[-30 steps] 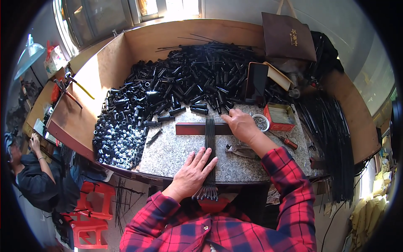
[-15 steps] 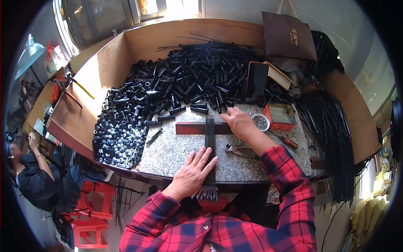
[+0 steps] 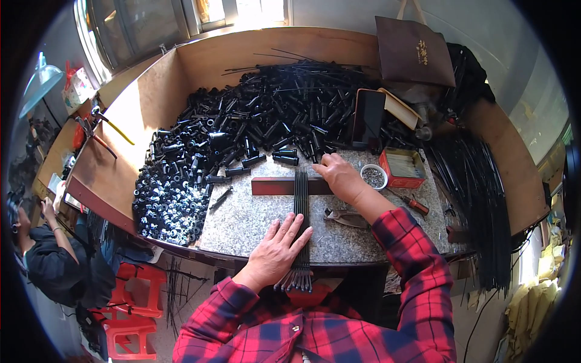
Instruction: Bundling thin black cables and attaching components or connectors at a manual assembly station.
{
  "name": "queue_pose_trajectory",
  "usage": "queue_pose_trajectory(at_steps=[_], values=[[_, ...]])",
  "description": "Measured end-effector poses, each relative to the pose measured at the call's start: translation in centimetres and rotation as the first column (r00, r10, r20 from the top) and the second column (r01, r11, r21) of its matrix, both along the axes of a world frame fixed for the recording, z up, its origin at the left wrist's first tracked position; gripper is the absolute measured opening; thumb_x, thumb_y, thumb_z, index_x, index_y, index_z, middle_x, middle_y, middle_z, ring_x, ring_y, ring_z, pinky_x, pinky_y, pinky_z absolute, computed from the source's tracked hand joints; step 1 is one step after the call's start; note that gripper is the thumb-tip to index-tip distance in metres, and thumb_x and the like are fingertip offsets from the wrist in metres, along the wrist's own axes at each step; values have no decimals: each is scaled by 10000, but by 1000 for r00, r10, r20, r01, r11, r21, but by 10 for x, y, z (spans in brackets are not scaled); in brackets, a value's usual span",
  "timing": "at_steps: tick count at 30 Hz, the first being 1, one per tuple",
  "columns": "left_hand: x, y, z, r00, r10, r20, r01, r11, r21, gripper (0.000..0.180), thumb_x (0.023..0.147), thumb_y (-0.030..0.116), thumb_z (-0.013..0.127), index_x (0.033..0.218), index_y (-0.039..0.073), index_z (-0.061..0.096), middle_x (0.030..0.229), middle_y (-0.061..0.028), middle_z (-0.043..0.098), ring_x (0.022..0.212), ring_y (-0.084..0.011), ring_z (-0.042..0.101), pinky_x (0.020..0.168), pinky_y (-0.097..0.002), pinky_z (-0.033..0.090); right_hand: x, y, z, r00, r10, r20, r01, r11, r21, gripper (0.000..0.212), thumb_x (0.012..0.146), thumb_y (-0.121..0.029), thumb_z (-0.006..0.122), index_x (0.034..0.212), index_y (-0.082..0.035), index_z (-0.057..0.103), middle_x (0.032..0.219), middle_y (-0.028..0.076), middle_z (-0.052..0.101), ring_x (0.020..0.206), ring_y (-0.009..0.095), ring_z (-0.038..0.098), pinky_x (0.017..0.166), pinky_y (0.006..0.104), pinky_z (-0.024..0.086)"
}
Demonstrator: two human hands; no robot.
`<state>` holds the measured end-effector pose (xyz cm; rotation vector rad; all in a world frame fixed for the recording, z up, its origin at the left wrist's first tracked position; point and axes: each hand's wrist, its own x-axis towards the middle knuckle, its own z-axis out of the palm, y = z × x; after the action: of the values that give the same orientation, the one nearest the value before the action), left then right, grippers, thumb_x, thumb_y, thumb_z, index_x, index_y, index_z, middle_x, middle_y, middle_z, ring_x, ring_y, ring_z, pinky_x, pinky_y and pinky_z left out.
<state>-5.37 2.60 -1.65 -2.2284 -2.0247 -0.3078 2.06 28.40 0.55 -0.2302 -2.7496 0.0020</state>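
A row of thin black rods (image 3: 301, 202) lies side by side across a dark reddish bar (image 3: 272, 186) on the speckled stone slab. My left hand (image 3: 275, 251) rests flat over the rods' near part, fingers stretched out. Their knobbed near ends stick out past the slab's edge. Close to the rods' far ends, my right hand (image 3: 340, 176) has thumb and forefinger pinched together; anything between them is too small to make out. Below that hand lie metal pliers (image 3: 346, 218). To its right stands a white cup (image 3: 374, 176) of tiny metal bits.
A heap of black tubular parts (image 3: 272, 115) fills the back and left, inside a wooden rim. Beside the cup are a red box (image 3: 402, 168) and a red-handled screwdriver (image 3: 414, 204). A phone (image 3: 368, 118) leans behind. Long black rods (image 3: 484, 206) overhang at right. Another person (image 3: 60, 260) sits far left.
My right hand has shifted slightly left and nearer, toward the rods' far ends. My left hand stays flat on the rods. At far left, the other person's hands have moved.
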Motion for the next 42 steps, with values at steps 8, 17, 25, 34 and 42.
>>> queue_pose_trajectory(at_steps=[8,17,25,34,42], values=[[1,3,-3,1000,-8,16,8,1000,11,570,868,137,445,1427,89,345,1482,-216,289,1383,-369,274,1113,-490,239,3,-2,3,974,145,-173,-177,967,-185,400,774,51,501,1151,-37,603,1045,142,574,996,314,576,852,373,491],[-5,-2,-5,1000,-3,-17,2,1000,-8,825,714,276,676,1431,67,325,1488,-227,270,1384,-390,261,1107,-516,237,80,78,35,932,-353,-79,358,932,65,188,789,-37,536,936,-28,653,916,162,614,894,365,603,770,428,502],[-5,-6,-7,1000,-17,5,17,1000,15,1034,615,467,761,1449,81,287,1494,-226,252,1401,-372,221,1114,-518,220,127,135,16,749,-587,307,624,781,-29,160,687,-85,669,834,-27,693,916,250,633,912,412,613,820,473,501],[-5,-9,11,983,-81,166,78,997,24,1041,656,686,648,1458,128,288,1514,-184,230,1417,-353,178,1123,-524,176,145,112,32,853,-506,-124,504,862,-49,132,712,-43,642,749,13,528,809,187,539,805,397,565,693,469,458],[-3,-16,85,332,-436,837,346,881,322,858,626,437,832,1324,67,499,1334,-153,525,1259,-285,485,1040,-392,381,131,-15,121,877,-357,-320,280,924,-262,87,833,-2,608,817,12,523,706,129,577,655,222,601,619,302,466]])
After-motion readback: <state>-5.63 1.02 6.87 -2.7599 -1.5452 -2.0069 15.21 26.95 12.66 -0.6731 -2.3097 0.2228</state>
